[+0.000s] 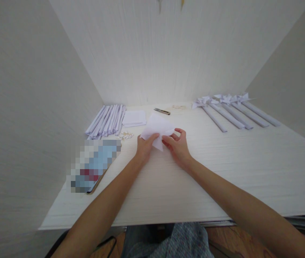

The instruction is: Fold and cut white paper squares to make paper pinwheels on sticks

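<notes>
A white sheet of paper (157,124) is held above the middle of the table, with a pointed corner hanging down toward me. My left hand (144,147) grips its left side, thumb on top and the other fingers hidden underneath. On the right side, my right hand (178,146) pinches the paper near its lower middle, its fingers curled. Just beyond the sheet lies a pair of thread snips (162,111). A stack of white paper squares (134,118) and a small pile of tiny pale pieces (126,135) lie left of my hands.
Several rolled paper sticks (106,121) are bundled at the back left. A phone with a blurred screen (96,166) lies nearer, on the left. At the back right, several paper pinwheels (226,99) on sticks lie in a row. Pale walls enclose the white table (235,172).
</notes>
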Available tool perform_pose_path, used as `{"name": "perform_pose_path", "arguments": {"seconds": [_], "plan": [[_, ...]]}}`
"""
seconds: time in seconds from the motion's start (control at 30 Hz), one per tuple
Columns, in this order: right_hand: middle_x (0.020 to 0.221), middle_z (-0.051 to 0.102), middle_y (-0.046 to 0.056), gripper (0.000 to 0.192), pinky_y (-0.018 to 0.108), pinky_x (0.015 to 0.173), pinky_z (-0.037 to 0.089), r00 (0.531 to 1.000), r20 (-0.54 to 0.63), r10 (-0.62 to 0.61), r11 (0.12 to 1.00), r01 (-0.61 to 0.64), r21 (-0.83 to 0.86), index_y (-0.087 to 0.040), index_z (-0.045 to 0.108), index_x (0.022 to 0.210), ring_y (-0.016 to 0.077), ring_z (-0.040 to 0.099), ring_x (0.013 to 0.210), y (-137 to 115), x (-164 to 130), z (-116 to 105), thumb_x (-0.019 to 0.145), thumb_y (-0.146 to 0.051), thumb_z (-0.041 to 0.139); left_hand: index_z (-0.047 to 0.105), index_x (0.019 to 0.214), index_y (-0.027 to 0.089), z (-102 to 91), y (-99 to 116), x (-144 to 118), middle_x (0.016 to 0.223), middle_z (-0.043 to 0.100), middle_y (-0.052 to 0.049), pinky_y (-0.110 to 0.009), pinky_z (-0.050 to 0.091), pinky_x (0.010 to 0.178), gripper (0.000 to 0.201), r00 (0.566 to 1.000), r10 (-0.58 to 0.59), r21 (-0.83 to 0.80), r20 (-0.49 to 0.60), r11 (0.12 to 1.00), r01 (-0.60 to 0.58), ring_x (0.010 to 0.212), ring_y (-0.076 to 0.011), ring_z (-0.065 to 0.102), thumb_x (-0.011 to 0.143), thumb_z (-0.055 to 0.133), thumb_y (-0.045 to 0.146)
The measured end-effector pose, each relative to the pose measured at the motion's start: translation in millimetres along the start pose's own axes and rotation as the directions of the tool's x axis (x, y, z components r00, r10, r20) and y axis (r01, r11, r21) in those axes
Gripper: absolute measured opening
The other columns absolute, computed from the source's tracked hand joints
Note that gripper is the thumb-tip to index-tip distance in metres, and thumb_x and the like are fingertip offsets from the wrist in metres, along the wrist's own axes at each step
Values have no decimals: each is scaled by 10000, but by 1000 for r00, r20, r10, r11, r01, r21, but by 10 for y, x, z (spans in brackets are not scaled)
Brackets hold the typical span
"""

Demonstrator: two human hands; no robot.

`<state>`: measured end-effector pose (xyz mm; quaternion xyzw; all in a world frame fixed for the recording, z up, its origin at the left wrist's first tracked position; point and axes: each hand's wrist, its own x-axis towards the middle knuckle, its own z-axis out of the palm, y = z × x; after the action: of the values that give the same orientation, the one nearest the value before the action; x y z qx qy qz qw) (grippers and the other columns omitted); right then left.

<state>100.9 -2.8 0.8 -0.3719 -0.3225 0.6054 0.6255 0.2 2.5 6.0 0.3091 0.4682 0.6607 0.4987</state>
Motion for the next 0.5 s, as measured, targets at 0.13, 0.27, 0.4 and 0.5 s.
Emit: {"name": "perform_pose_path", "arguments": {"seconds": [0.13, 0.27, 0.4, 0.5], "plan": [[693, 617, -88, 516, 259, 628, 482, 999, 13, 53, 999, -53, 10, -265, 340, 884, 101, 593, 636, -17, -33, 47, 523, -189, 701, 663, 645, 126, 11, -21, -17, 654, 681, -26, -258, 474, 636, 187, 998, 3, 8, 60, 1000, -4, 597, -126, 596, 472, 716, 175], [633, 620, -95, 492, 255, 609, 489, 999, -6, 37, 999, -37, 20, -257, 357, 878, 98, 594, 593, -29, -39, 56, 527, -177, 691, 672, 680, 124, 10, -22, -30, 695, 692, -43, -271, 480, 631, 219, 996, -12, 30, 87, 999, 9, 616, -142, 607, 482, 726, 200], [589, 605, -111, 505, 250, 589, 487, 1000, -14, 24, 1000, -24, 12, -259, 344, 875, 96, 586, 562, -22, 2, 30, 518, -172, 691, 666, 706, 124, 9, 0, -37, 727, 695, -51, -275, 487, 653, 256, 995, -34, 21, 91, 999, 33, 645, -145, 613, 470, 735, 198], [581, 600, -117, 519, 242, 560, 471, 1000, -11, 16, 1000, -17, -15, -264, 330, 872, 94, 574, 537, -26, 80, -21, 507, -171, 687, 651, 708, 123, -7, 37, -24, 710, 687, -50, -287, 488, 654, 261, 988, -87, 20, 130, 996, 85, 649, -153, 615, 466, 725, 190]]}}
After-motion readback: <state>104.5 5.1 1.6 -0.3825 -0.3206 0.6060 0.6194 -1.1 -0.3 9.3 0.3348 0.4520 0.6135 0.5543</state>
